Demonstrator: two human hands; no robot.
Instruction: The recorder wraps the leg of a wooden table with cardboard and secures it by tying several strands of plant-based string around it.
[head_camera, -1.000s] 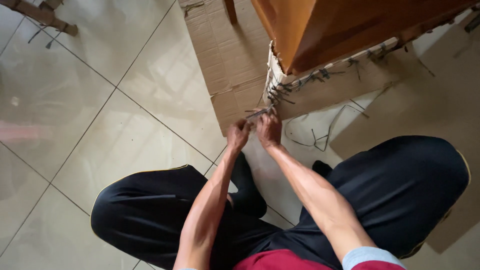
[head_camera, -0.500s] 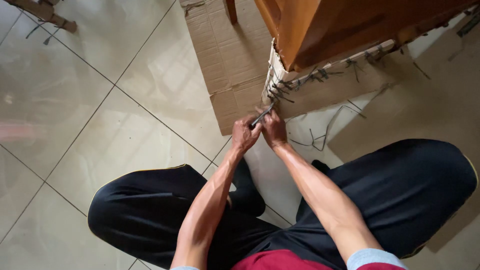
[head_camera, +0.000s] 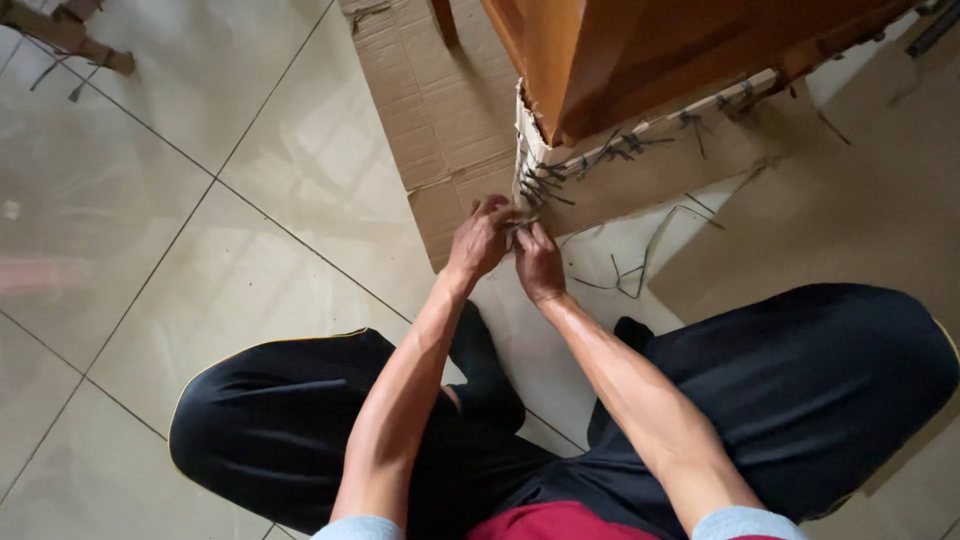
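1. Running between both hands is a short dark strand (head_camera: 522, 222), thin as a wire or a strip of binding; its long axis lies roughly level across the picture, from the left fingers toward the right fingers, just below the corner of the cardboard wrapping (head_camera: 525, 150). Its exact material is too small to tell.
2. Pinching the strand from its near-left end, the left hand (head_camera: 480, 240) is closed, fingers curled over it.
3. Pressed up against it, the right hand (head_camera: 538, 262) is closed on the other end; the two hands touch, knuckles together, both forearms converging from the bottom of the view.
4. Just above the hands, more dark strands (head_camera: 545, 182) bristle out of the cardboard corner, fanning right and downward, and further ones run in a row along the cardboard's edge toward the upper right.
5. The cardboard wraps the base of a brown wooden piece of furniture (head_camera: 640, 50), which fills the upper right.
6. Loose bent strands (head_camera: 630, 275) lie on the floor just right of the right hand.
7. A flat cardboard sheet (head_camera: 430, 110) lies on the pale tiled floor (head_camera: 200, 250) left of the furniture.
8. The person squats, black-trousered knees (head_camera: 800, 380) spread to either side.
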